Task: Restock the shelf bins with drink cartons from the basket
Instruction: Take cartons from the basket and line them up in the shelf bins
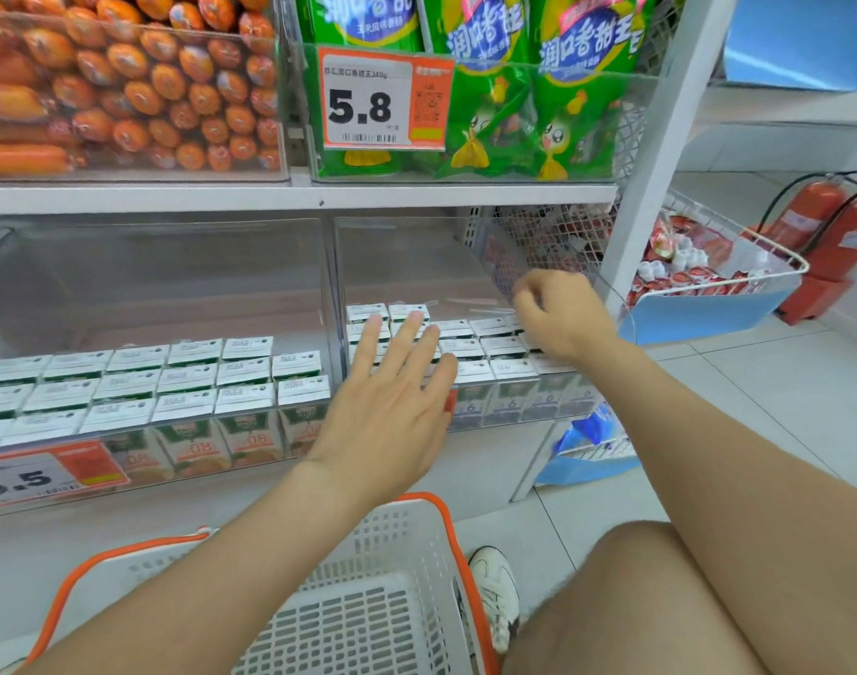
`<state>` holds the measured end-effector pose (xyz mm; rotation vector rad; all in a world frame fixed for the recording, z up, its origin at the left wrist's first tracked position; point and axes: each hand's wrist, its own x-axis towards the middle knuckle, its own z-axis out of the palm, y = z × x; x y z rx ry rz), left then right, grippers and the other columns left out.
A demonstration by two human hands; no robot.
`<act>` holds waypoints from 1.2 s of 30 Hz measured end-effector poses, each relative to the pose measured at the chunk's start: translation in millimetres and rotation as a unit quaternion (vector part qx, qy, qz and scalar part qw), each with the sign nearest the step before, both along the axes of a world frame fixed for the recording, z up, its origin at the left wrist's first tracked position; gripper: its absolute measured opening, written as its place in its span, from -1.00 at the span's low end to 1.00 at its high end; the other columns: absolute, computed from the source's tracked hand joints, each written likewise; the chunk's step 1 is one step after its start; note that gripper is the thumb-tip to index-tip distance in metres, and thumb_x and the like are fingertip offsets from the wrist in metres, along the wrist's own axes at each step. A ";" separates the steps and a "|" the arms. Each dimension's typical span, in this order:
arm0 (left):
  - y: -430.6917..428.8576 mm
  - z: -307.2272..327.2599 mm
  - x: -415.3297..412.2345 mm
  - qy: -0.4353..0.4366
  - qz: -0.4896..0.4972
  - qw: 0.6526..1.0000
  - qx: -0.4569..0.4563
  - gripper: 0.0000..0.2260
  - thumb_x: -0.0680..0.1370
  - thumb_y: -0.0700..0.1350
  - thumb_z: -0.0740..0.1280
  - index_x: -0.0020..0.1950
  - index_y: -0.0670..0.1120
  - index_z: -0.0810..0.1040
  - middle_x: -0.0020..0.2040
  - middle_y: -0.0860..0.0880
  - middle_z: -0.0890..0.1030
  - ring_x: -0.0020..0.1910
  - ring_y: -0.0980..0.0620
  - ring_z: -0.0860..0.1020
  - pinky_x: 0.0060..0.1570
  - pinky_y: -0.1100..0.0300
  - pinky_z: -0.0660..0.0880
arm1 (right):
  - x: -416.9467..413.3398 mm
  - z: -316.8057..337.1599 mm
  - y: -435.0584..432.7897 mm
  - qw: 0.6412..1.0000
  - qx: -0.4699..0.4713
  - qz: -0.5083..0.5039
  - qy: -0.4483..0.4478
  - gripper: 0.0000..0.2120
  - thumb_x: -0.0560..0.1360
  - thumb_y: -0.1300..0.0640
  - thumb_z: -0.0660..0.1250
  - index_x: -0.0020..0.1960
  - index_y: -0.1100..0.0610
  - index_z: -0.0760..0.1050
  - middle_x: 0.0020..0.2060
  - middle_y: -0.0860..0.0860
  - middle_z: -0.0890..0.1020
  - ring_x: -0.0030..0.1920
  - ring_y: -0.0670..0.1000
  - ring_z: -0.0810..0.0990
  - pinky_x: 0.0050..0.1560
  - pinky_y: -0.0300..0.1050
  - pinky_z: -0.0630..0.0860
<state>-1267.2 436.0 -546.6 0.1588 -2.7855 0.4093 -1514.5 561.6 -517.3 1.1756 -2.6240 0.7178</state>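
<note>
Two clear shelf bins hold rows of white-topped drink cartons: the left bin (290, 265) with orange-labelled cartons (183, 377), the right bin (416, 255) with blue-labelled cartons (504, 355). My left hand (392, 406) is spread flat with straight fingers over the front left cartons of the right bin. My right hand (558, 309) hovers over the right end of that bin with fingers curled; I cannot see anything held in it. The white basket (368, 621) with orange rim sits below, and the part I can see holds no cartons.
The shelf above carries a bin of orange sausages (124, 90) and green snack bags (538, 99) behind a 5.8 price tag (368, 104). A wire basket of red packets (699, 270) hangs at the right. Fire extinguishers (835, 221) stand on the tiled floor.
</note>
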 end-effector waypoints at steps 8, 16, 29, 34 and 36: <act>14.3 -12.1 -52.2 -0.031 0.037 0.997 0.062 -0.44 0.74 0.22 -0.09 0.71 0.03 0.05 0.72 -0.15 0.06 0.70 -0.23 -0.07 0.56 -0.40 -0.14 | -17.1 -14.5 16.8 0.983 0.180 0.018 -0.028 -0.33 0.46 -0.24 -0.04 0.42 0.00 0.50 0.30 0.16 0.61 0.27 0.23 0.54 0.21 0.09 0.42; 16.2 -9.1 -53.4 -0.055 0.065 0.990 0.109 -0.44 0.73 0.24 -0.06 0.69 0.05 0.04 0.71 -0.13 0.03 0.69 -0.25 -0.13 0.54 -0.46 -0.21 | -11.5 -17.1 17.1 0.976 0.217 0.025 -0.016 -0.51 0.61 -0.14 -0.05 0.27 0.12 0.46 0.19 0.23 0.62 0.19 0.27 0.54 0.24 0.14 0.43; 23.4 -11.6 -29.5 0.141 0.039 0.980 0.138 -0.89 0.60 -0.03 0.41 0.04 0.00 0.53 -0.01 0.00 0.51 -0.03 -0.12 0.46 -0.04 -0.04 0.40 | 72.5 7.4 39.3 0.972 0.153 0.169 0.050 -0.76 0.43 0.06 0.54 0.03 -0.02 0.55 -0.07 -0.07 0.61 -0.06 0.04 0.56 -0.05 0.08 0.57; 28.3 -16.7 -36.8 0.148 0.071 0.979 0.119 -0.79 0.53 -0.19 0.46 0.01 0.00 0.46 -0.04 0.02 0.47 -0.11 -0.11 0.40 -0.14 -0.01 0.33 | 72.2 2.0 35.4 0.965 0.185 0.147 0.117 -0.81 0.51 0.19 0.46 0.00 0.00 0.49 -0.06 -0.06 0.55 -0.02 0.08 0.55 -0.14 0.04 0.54; 27.9 -19.0 -41.3 0.144 0.082 0.980 0.111 -0.74 0.50 -0.19 0.50 0.02 0.01 0.45 -0.04 0.03 0.47 -0.10 -0.10 0.39 -0.14 0.00 0.32 | 68.9 1.7 34.2 0.965 0.183 0.138 0.124 -0.77 0.49 0.24 0.47 -0.02 0.00 0.47 -0.08 -0.06 0.54 -0.04 0.08 0.54 -0.17 0.03 0.53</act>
